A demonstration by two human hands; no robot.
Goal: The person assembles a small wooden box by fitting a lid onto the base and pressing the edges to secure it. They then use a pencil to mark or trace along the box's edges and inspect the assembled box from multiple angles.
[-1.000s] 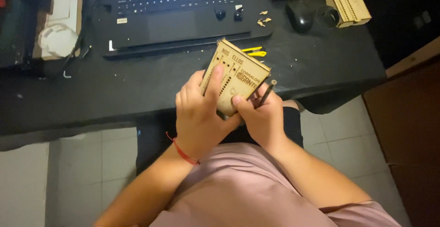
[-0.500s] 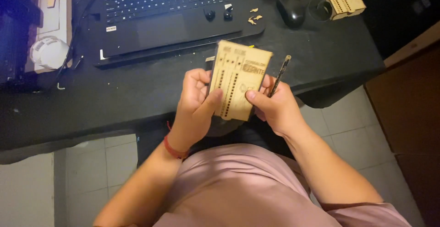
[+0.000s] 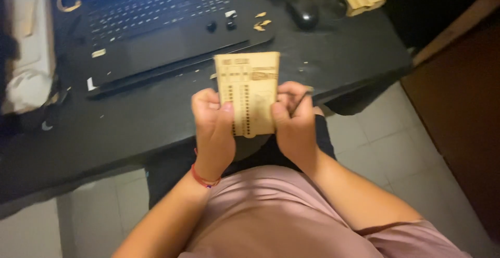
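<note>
Both hands pinch a thin wooden panel point(image 3: 248, 93) upright between them, left hand point(image 3: 213, 128) and right hand point(image 3: 292, 125) equally near; the right perhaps also grips a slim tool.

A single head-worn camera looks steeply down and slightly forward from close above the person's own lap, taking in the near edge of the black surface point(image 3: 156, 128) with the laptop point(image 3: 156, 34) at the top of the view and the tiled floor point(image 3: 406, 148) to the right.
</note>
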